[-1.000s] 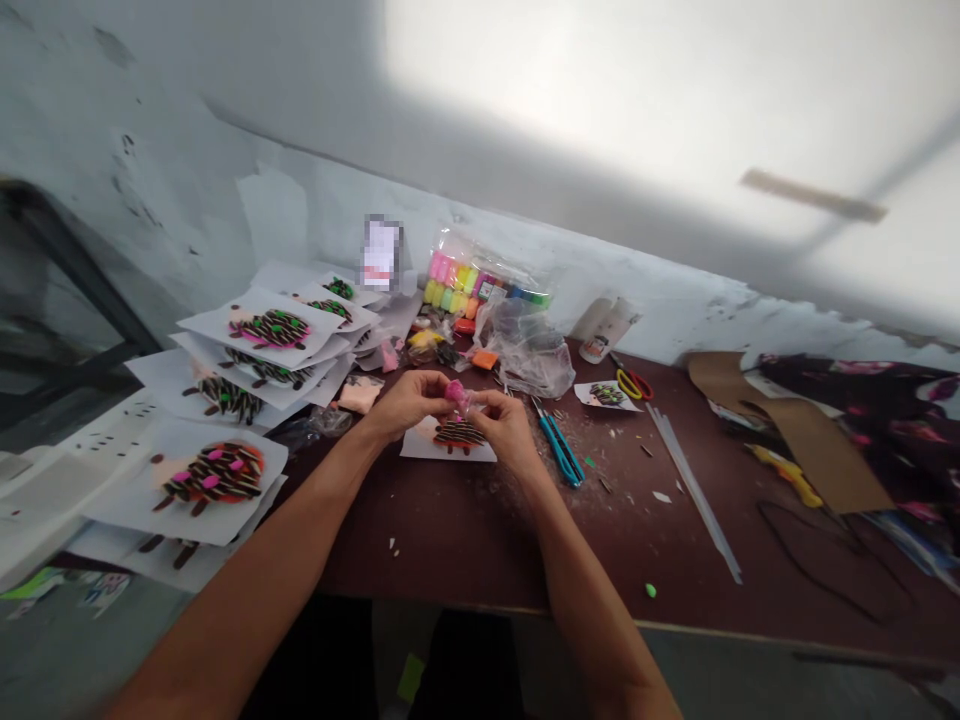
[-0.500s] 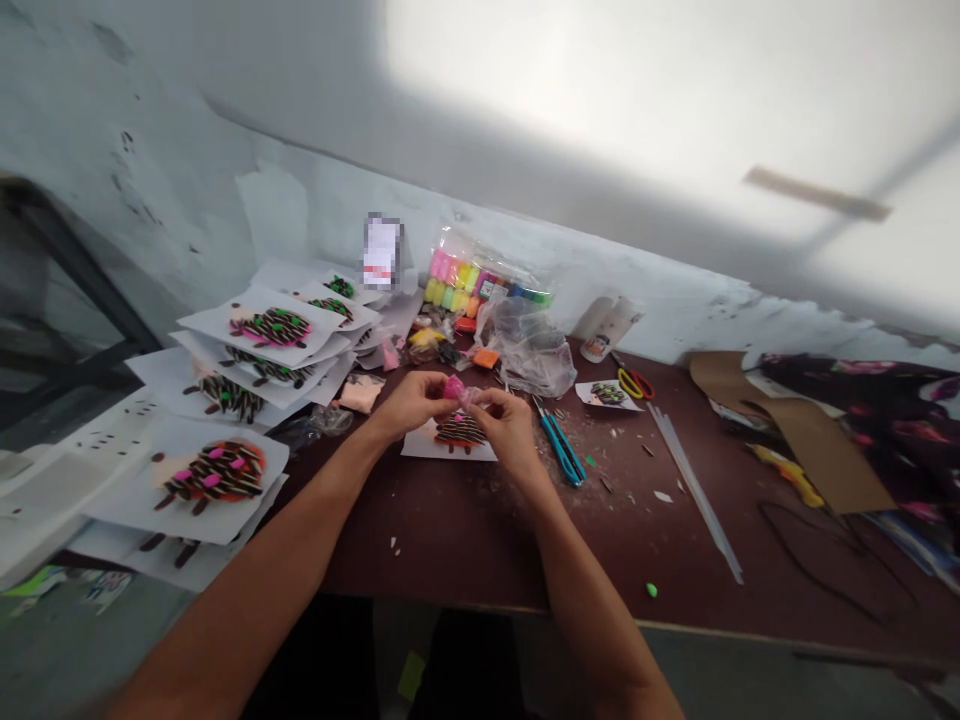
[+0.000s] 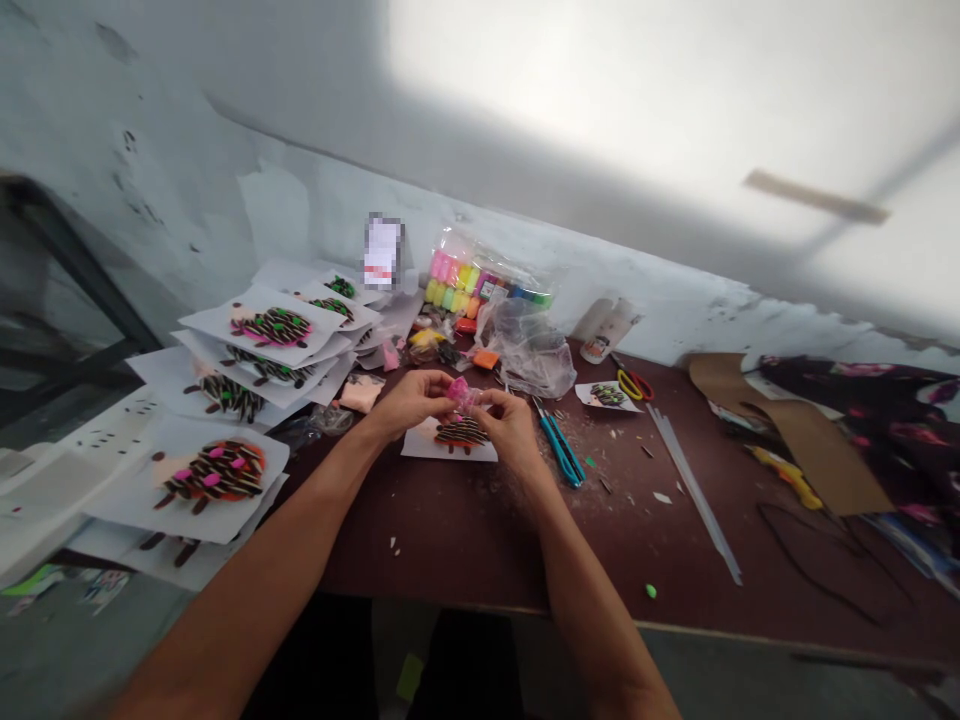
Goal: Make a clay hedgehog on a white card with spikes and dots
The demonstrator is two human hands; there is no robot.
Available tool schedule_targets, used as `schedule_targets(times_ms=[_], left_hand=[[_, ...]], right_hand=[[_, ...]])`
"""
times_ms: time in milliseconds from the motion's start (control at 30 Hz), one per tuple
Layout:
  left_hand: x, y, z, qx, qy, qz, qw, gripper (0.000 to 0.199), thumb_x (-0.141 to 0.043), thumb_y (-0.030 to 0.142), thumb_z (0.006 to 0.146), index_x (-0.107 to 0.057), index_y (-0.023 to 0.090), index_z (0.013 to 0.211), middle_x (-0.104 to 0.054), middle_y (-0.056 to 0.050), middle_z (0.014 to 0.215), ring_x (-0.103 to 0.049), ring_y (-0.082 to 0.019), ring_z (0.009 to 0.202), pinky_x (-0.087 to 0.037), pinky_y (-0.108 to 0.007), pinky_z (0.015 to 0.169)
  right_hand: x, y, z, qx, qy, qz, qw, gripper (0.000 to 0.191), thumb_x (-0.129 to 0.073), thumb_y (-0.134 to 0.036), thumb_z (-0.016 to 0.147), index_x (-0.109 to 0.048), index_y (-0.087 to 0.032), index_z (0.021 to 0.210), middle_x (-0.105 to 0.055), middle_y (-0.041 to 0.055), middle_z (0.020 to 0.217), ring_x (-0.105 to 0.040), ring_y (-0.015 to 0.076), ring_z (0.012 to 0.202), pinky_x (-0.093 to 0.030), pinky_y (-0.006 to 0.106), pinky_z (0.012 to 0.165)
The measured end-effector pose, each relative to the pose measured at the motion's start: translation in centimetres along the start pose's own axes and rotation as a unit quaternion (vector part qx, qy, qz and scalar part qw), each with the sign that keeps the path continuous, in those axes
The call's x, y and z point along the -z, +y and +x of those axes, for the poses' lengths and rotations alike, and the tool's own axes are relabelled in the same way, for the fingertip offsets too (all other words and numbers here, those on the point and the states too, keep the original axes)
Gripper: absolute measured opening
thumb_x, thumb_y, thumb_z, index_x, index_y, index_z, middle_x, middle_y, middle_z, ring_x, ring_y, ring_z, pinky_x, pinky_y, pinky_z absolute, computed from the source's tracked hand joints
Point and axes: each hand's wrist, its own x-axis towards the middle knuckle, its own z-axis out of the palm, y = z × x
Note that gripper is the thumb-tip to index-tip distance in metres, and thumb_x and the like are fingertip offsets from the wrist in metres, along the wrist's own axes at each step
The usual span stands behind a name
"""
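Between my two hands is a small clear plastic packet of bright pink clay (image 3: 461,393). My left hand (image 3: 415,402) pinches its left side, and my right hand (image 3: 510,425) grips the clear wrap at the right. Just below the hands, a white card (image 3: 420,447) lies on the table, bearing a hedgehog picture (image 3: 459,432) with dark and cream spines on an orange body. Part of the card is covered by my fingers. Teal-handled scissors (image 3: 561,450) lie right of my right hand, and a bag of pale peach clay (image 3: 361,393) lies left of my left hand.
Hedgehog cards (image 3: 217,478) are stacked at the left. Behind are a pack of coloured clay (image 3: 457,285), crumpled clear plastic (image 3: 529,350) and a white bottle (image 3: 609,330). Clear sticks (image 3: 694,490), red-and-yellow scissors (image 3: 634,383), cardboard (image 3: 821,455) and a yellow glue gun (image 3: 787,475) lie rightward.
The pink packet has shifted slightly between my fingers, with more clear wrap showing over the pink. Both hands stay in nearly the same place.
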Motion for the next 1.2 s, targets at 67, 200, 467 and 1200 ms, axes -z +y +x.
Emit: schedule_targets(times_ms=[67, 200, 467, 1200], left_hand=[[-0.1, -0.1, 0.0, -0.006, 0.005, -0.002, 1.0, 0.037, -0.086, 0.032, 0.06, -0.065, 0.013, 0.083, -0.07, -0.001, 0.071, -0.063, -0.012, 0.057, -0.053, -0.024, 0.056], [-0.2, -0.5, 0.2, -0.023, 0.017, -0.004, 1.0, 0.043, -0.089, 0.038, 0.059, -0.064, 0.013, 0.083, -0.07, -0.002, 0.07, -0.066, -0.014, 0.061, -0.054, -0.025, 0.058], [0.0, 0.0, 0.1, 0.014, 0.03, -0.024, 0.999, 0.049, -0.091, 0.042, 0.058, -0.064, 0.013, 0.088, -0.072, -0.002, 0.07, -0.067, -0.015, 0.054, -0.058, -0.029, 0.056], [0.2, -1.4, 0.8, -0.044, 0.042, 0.029, 0.998, 0.041, -0.087, 0.034, 0.054, -0.059, 0.015, 0.079, -0.064, 0.002, 0.066, -0.06, -0.012, 0.057, -0.051, -0.025, 0.056]], right_hand=[[-0.1, 0.2, -0.1, 0.005, 0.001, -0.004, 1.0, 0.029, -0.07, -0.046, 0.076, -0.074, -0.018, 0.083, -0.056, -0.0032, 0.058, -0.04, 0.0096, 0.048, -0.029, 0.022, 0.047], [-0.2, -0.3, -0.4, 0.036, 0.007, -0.042, 0.998, 0.023, -0.068, -0.04, 0.08, -0.075, -0.019, 0.087, -0.059, -0.0023, 0.062, -0.046, 0.0106, 0.051, -0.034, 0.023, 0.051], [-0.3, -1.1, -0.8, 0.088, 0.054, -0.063, 0.993, 0.017, -0.062, -0.035, 0.085, -0.07, -0.02, 0.082, -0.067, 0.0029, 0.078, -0.056, 0.0148, 0.067, -0.041, 0.025, 0.061], [-0.1, -0.8, -0.6, 0.038, 0.025, -0.083, 0.996, 0.026, -0.07, -0.046, 0.081, -0.069, -0.02, 0.078, -0.063, -0.0011, 0.065, -0.053, 0.0131, 0.058, -0.039, 0.023, 0.055]])
